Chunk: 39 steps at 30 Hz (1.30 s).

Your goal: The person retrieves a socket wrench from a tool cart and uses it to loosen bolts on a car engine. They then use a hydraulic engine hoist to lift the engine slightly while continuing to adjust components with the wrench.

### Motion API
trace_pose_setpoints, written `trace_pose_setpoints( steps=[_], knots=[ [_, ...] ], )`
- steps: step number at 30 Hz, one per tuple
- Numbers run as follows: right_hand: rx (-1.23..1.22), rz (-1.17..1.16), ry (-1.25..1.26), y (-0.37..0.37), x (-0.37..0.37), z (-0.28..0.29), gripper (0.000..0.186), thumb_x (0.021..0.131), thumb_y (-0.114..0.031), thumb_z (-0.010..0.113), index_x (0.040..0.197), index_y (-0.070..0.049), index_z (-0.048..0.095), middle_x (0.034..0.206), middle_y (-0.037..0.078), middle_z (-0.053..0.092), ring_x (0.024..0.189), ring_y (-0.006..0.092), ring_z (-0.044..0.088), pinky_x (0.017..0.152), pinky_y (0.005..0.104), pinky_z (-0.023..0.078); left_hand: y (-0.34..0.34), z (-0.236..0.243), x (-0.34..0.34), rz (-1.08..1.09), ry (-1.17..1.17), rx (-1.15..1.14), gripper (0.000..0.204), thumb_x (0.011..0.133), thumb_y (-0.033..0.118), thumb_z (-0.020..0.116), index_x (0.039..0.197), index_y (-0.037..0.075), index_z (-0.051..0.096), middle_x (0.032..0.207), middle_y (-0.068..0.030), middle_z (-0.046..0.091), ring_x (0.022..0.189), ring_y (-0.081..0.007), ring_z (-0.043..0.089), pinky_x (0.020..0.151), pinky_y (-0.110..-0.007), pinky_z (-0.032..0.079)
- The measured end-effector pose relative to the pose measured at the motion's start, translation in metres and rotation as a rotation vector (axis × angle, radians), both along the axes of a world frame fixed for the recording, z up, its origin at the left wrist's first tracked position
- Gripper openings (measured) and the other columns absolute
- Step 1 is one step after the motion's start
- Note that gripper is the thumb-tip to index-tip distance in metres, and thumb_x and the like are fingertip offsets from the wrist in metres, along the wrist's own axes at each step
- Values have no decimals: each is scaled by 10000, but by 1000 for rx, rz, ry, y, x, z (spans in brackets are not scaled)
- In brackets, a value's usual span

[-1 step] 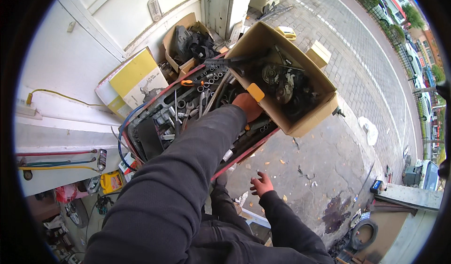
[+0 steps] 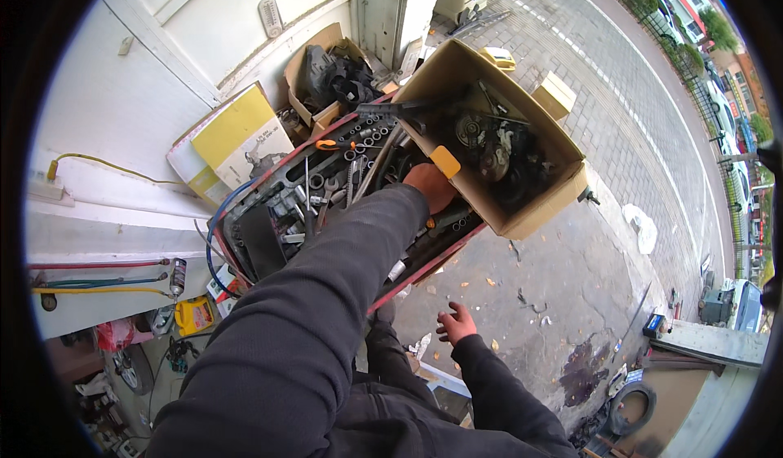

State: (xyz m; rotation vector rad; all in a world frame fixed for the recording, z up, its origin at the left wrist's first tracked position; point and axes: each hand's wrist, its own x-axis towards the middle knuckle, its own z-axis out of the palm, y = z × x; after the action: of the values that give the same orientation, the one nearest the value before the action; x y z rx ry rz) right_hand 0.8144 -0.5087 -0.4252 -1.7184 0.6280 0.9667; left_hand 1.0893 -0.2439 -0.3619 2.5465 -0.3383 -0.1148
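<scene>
My left arm stretches over a red-edged tool tray [image 2: 444,256] full of loose tools. My left hand [image 2: 430,185] is down inside it, beside the near wall of a cardboard box [image 2: 559,201]; its fingers are hidden. Close to that wrist are ring spanners, an open-ended spanner [image 2: 331,185] and an orange-handled screwdriver [image 2: 328,145]. Dark greasy metal parts [image 2: 497,144] lie in the box, and an orange-yellow tab [image 2: 445,163] stands at its near edge. My right hand [image 2: 457,324] hangs over the concrete floor, fingers apart and holding nothing.
Behind the tray stands another carton [image 2: 306,58] of dark parts; a yellow-and-white flat box [image 2: 241,136] leans at the wall. A small carton [image 2: 554,92] and a white bag [image 2: 640,228] sit to the right. A tyre [image 2: 633,407] lies at lower right, near a dark stain.
</scene>
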Motion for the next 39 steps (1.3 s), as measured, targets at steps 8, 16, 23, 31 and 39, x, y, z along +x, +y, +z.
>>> trace_pose_setpoints(
  steps=[8, 16, 23, 31, 39],
  knots=[
    [-143, 95, 33, -28, -37, 10, 639, 1013, -190, 685, 1566, 17, 440, 1117, 163, 725, 817, 249, 732, 657, 403, 610, 2, 24, 8, -133, -138, 373, 304, 996, 251, 601, 1203, 143, 796, 1192, -90, 795, 1141, -279, 750, 883, -436, 606],
    [-137, 408, -664, 17, -7, 95, 343, 956, -150, 704, 1259, 10, 693, 869, 180, 744, 758, 284, 738, 731, 404, 588, 100, 165, -168, 53, 279, -233, 330, 987, 312, 715, 1081, -4, 740, 969, -207, 749, 930, -347, 737, 805, -458, 575],
    [-142, 576, -1328, 179, 190, 145, 309, 949, -148, 642, 1218, -5, 689, 1048, 248, 699, 988, 434, 675, 885, 483, 552, 108, 192, -384, 581, 637, -1382, 200, 1029, 69, 647, 1211, 19, 580, 1064, -79, 675, 805, -137, 641, 736, -307, 543],
    [-671, 498, -764, 299, 340, 57, 629, 908, -473, 630, 1350, -32, 699, 1458, 286, 630, 1363, 444, 591, 1149, 489, 468, 122, 188, -488, 799, 594, -1408, 187, 1009, 61, 587, 1194, 71, 559, 1078, -109, 704, 828, -148, 662, 736, -309, 542],
    [-667, 385, -1151, 269, 263, 111, 209, 938, -218, 670, 1073, -82, 753, 1138, 211, 739, 1082, 449, 681, 947, 529, 540, 156, 190, -560, 1124, 500, -1540, 78, 1058, 132, 597, 1101, 67, 599, 994, -83, 726, 813, -157, 693, 742, -305, 559]
  ],
)
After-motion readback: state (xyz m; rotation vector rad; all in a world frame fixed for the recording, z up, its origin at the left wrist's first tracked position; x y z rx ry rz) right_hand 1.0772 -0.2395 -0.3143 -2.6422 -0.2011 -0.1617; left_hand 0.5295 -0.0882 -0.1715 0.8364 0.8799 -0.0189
